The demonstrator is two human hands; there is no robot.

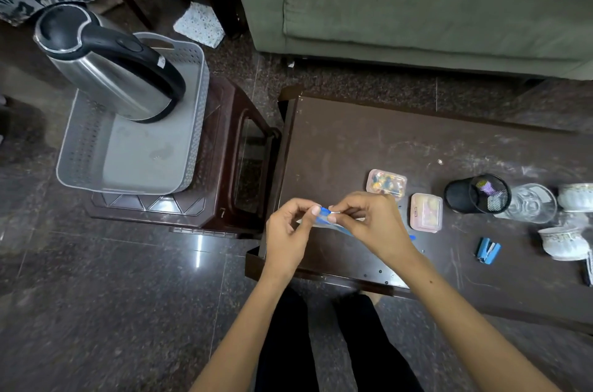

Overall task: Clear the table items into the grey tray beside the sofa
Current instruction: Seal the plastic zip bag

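Note:
Both hands pinch a clear plastic pouch with a blue strip (324, 217) just above the left end of the dark brown table (346, 135). My left hand (290, 233) grips its left corner and my right hand (369, 221) grips the top edge. The grey perforated tray (96, 164) stands to the left on a brown plastic stool (231, 167), with a steel kettle (109, 67) leaning inside it. On the table lie two small pink boxes (386, 183) (426, 212), a black mesh pen cup (478, 194), a glass (531, 202), a blue stapler (487, 250) and white cups (564, 242).
A green sofa (417, 0) runs along the back behind the table. A folded patterned cloth (199, 24) lies on the dark stone floor beside the sofa. My legs in black stand at the table's near left corner.

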